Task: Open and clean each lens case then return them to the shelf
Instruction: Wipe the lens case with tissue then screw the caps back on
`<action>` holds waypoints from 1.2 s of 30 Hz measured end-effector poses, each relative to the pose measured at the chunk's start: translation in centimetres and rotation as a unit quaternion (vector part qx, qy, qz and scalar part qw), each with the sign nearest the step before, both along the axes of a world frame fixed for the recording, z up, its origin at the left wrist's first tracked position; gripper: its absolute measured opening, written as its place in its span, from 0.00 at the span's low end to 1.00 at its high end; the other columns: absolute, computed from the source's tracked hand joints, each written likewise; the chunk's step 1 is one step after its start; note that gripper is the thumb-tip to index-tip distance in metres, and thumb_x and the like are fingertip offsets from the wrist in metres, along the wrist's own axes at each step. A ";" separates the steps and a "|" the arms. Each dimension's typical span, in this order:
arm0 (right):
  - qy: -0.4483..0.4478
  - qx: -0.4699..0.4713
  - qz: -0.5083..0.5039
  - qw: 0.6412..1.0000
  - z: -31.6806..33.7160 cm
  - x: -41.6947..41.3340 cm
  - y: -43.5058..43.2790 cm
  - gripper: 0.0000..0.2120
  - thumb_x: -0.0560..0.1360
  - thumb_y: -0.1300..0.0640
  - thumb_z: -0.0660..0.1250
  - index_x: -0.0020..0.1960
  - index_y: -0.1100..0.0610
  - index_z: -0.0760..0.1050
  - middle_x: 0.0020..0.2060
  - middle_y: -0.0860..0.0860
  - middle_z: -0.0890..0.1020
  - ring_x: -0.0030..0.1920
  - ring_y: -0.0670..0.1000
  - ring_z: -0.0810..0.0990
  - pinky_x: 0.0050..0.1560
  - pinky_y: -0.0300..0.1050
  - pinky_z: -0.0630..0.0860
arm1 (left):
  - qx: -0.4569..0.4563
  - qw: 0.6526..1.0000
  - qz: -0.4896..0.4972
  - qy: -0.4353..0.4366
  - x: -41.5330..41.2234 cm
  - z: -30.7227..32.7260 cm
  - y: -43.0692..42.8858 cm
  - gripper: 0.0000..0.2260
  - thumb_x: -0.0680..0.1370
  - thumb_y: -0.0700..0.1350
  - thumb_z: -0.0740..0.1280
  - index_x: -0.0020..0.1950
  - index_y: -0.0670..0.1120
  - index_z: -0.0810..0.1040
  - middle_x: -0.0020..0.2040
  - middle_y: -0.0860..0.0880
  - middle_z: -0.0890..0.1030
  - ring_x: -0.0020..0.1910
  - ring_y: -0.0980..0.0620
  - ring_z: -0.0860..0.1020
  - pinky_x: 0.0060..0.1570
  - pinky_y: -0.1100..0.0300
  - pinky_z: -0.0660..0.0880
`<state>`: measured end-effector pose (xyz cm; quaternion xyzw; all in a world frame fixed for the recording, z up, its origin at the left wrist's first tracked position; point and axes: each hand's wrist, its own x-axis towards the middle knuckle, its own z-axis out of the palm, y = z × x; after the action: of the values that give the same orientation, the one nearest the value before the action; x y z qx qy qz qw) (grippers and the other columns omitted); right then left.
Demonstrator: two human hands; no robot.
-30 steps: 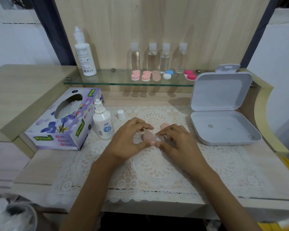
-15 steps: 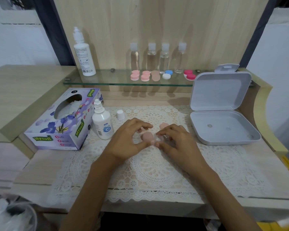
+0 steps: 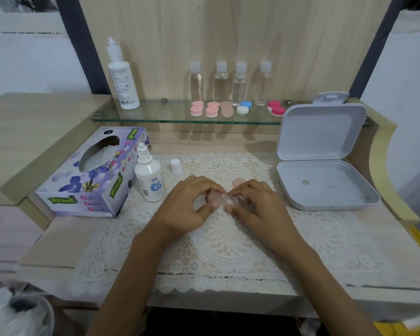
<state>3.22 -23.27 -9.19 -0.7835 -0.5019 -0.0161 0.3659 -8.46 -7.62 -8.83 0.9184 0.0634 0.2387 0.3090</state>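
A pale pink lens case lies on the lace mat between my hands. My left hand pinches its pink cap between thumb and forefinger. My right hand pinches the clear end of the same case. A loose pink cap sits just behind my right hand. On the glass shelf stand several more lens cases: pink ones, a tan one, a blue and white one, a red one.
A tissue box and an uncapped solution bottle stand at left, its white cap beside it. An open grey box sits at right. A tall bottle and several clear bottles are on the shelf.
My left thumb and forefinger have closed a little tighter round the pink cap. The hands stay in the same place on the mat.
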 end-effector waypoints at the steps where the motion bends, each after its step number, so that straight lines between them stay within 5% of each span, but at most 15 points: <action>1: -0.001 0.001 -0.002 1.000 0.0 0.0 0.0 0.14 0.72 0.49 0.71 0.56 0.52 0.79 0.48 0.42 0.75 0.51 0.44 0.70 0.46 0.32 0.64 | -0.002 1.000 0.011 0.001 0.0 0.1 -0.1 0.15 0.71 0.56 0.68 0.55 0.51 0.81 0.51 0.58 0.78 0.50 0.57 0.75 0.51 0.56 0.74; 8: -0.006 -0.002 -0.002 1.000 -0.1 0.1 0.2 0.14 0.72 0.49 0.72 0.56 0.53 0.79 0.49 0.44 0.76 0.51 0.46 0.71 0.46 0.32 0.64 | -0.010 0.998 0.058 0.018 0.1 0.1 -0.1 0.18 0.66 0.62 0.68 0.49 0.53 0.81 0.44 0.56 0.79 0.45 0.57 0.75 0.48 0.52 0.75; 18: -0.008 0.000 -0.002 1.000 0.0 0.0 0.2 0.14 0.72 0.51 0.72 0.56 0.53 0.79 0.47 0.42 0.74 0.51 0.45 0.70 0.45 0.30 0.63 | -0.005 1.000 0.014 0.017 0.1 0.2 -0.2 0.14 0.70 0.45 0.67 0.55 0.49 0.83 0.49 0.56 0.80 0.50 0.55 0.76 0.52 0.55 0.74; 36: 0.004 -0.002 -0.008 1.000 0.1 -0.2 0.4 0.14 0.71 0.54 0.73 0.56 0.54 0.80 0.46 0.41 0.74 0.51 0.46 0.70 0.46 0.35 0.65 | 0.005 1.000 -0.004 0.008 0.1 0.2 -0.1 0.16 0.71 0.38 0.68 0.56 0.49 0.82 0.49 0.59 0.79 0.52 0.55 0.76 0.54 0.56 0.73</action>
<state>3.03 -22.84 -9.06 -0.7882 -0.4944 -0.0147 0.3661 -8.37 -7.73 -8.66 0.9219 0.0610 0.2308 0.3051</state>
